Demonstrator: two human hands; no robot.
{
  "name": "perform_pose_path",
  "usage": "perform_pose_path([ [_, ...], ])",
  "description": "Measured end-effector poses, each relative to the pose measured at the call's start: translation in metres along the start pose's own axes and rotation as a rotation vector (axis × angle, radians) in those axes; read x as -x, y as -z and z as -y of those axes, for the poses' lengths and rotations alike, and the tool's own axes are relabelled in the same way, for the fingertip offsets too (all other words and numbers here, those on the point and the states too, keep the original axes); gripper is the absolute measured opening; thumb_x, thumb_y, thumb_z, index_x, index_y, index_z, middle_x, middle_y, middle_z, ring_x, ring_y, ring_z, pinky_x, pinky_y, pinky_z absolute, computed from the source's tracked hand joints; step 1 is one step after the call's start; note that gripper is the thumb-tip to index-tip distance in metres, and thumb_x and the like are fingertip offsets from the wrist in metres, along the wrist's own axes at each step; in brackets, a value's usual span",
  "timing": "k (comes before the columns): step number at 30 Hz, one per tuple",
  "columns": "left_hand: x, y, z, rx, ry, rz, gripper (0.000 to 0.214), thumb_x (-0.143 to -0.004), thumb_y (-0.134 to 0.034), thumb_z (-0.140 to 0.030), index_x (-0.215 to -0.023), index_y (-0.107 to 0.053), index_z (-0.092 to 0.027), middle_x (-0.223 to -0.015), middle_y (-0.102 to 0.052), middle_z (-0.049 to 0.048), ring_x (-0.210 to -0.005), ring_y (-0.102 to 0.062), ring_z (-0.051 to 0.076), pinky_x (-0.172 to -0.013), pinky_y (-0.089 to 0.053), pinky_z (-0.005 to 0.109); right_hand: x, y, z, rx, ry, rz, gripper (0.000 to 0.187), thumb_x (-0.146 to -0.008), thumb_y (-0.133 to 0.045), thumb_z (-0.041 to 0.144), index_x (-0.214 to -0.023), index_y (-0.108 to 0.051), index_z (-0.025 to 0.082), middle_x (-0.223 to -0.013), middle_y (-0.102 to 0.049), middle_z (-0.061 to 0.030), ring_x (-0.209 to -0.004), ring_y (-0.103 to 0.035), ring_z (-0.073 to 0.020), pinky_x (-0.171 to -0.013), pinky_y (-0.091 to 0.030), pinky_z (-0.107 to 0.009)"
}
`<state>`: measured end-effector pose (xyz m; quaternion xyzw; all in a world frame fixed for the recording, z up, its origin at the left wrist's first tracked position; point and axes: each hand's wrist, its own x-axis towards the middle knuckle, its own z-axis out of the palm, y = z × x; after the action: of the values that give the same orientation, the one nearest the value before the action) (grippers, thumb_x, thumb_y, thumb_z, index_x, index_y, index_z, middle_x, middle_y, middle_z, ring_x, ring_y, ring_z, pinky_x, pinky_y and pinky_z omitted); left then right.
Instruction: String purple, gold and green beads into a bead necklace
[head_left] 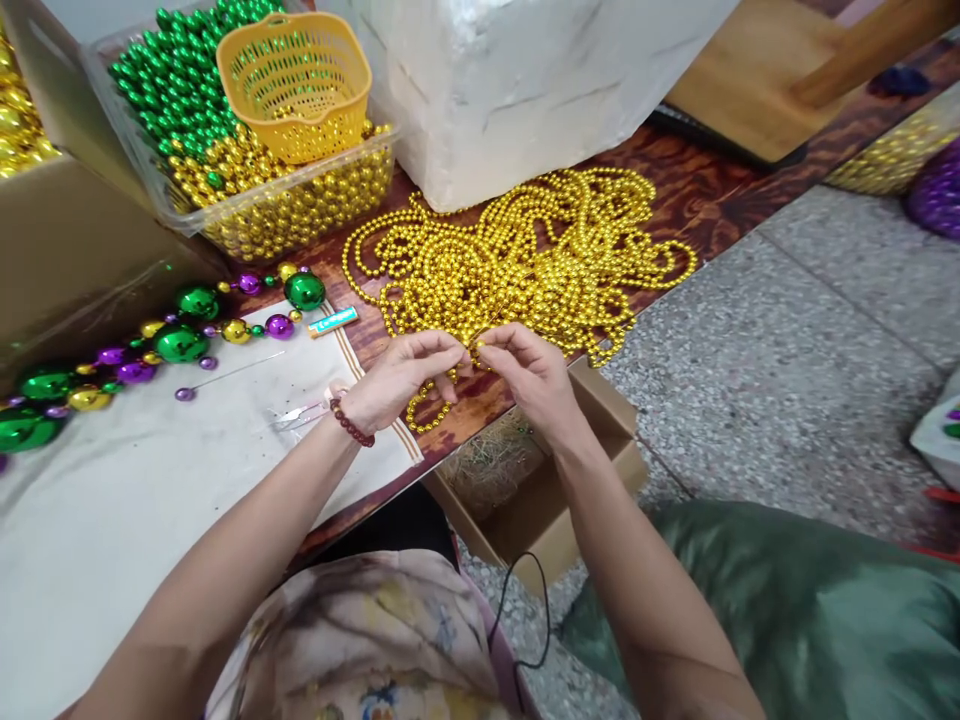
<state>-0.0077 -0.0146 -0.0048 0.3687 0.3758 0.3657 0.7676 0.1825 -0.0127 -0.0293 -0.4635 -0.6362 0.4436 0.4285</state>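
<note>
My left hand [401, 378] and my right hand [525, 372] meet at the table's front edge, fingertips pinched together on a strand of gold beads [429, 410] that loops down below them. The strand comes from a big tangled pile of gold bead strands [517, 260] just beyond my hands. A dark red bead bracelet [350, 423] sits on my left wrist.
A clear tub [247, 215] of green and gold beads holds a yellow basket [296, 80]. A green, purple and gold garland [172, 340] lies on a white cloth [150, 470]. An open cardboard box [540, 490] stands below the table edge; a white block [517, 80] behind.
</note>
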Motion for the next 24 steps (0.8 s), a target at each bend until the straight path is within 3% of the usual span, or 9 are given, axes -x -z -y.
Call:
perform_pose_path([
  [4, -0.001, 0.002, 0.0, 0.181, 0.007, -0.024, 0.012, -0.086, -0.066, -0.022, -0.082, -0.059, -0.014, -0.074, -0.06, -0.0004, -0.05, -0.048, 0.003, -0.048, -0.035, 0.015, 0.005, 0.005, 0.001, 0.376, 0.19, 0.01, 0.011, -0.092, -0.061, 0.033, -0.088, -0.065, 0.024, -0.083, -0.069, 0.0014, -0.079, -0.061, -0.0169, -0.081, -0.037, -0.036],
  [9, -0.002, 0.005, 0.004, 0.342, 0.051, -0.052, 0.015, -0.087, -0.065, -0.024, -0.082, -0.056, -0.014, -0.07, -0.057, -0.0019, -0.043, -0.038, 0.0, -0.045, -0.031, 0.014, 0.01, 0.005, 0.005, 0.531, 0.347, 0.003, 0.015, -0.096, -0.057, 0.037, -0.093, -0.067, 0.025, -0.087, -0.073, 0.0013, -0.079, -0.063, -0.0166, -0.084, -0.034, -0.037],
  [18, -0.002, 0.002, 0.006, 0.147, 0.038, -0.111, 0.016, -0.084, -0.068, -0.028, -0.083, -0.061, -0.014, -0.067, -0.057, -0.0026, -0.043, -0.039, 0.001, -0.045, -0.025, 0.016, 0.007, 0.001, 0.012, 0.791, 0.361, 0.032, 0.021, -0.096, -0.055, 0.037, -0.108, -0.067, 0.025, -0.087, -0.076, 0.0007, -0.075, -0.063, -0.0167, -0.088, -0.031, -0.039],
  [24, -0.004, 0.0, 0.009, -0.12, 0.017, -0.235, 0.018, -0.083, -0.067, -0.031, -0.077, -0.06, -0.016, -0.057, -0.052, -0.0044, -0.041, -0.029, 0.002, -0.042, -0.016, 0.019, 0.001, -0.007, 0.013, 0.824, 0.332, 0.002, 0.018, -0.095, -0.052, 0.03, -0.092, -0.069, 0.027, -0.084, -0.077, 0.0014, -0.074, -0.064, -0.0182, -0.095, -0.029, -0.043],
])
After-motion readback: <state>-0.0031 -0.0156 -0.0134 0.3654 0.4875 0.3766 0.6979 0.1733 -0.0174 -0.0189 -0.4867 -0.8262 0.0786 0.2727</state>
